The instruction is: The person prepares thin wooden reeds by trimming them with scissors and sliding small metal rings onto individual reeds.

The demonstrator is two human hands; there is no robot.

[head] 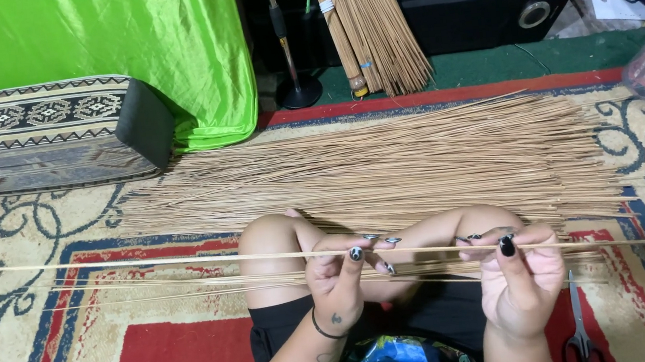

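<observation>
Two hands pinch one long thin stick held level above the knees: left hand and right hand each pressed onto it. Beyond lies a stick pile on the patterned rug; scissors rest at right.

thin pale stick lies level, pinched across both knees.

A person's bare arms, hands and knees, seen from above.
Left hand and right hand have black-painted nails; the left wrist wears a thin black band above small tattoos. Black shorts, colourful printed top.
</observation>
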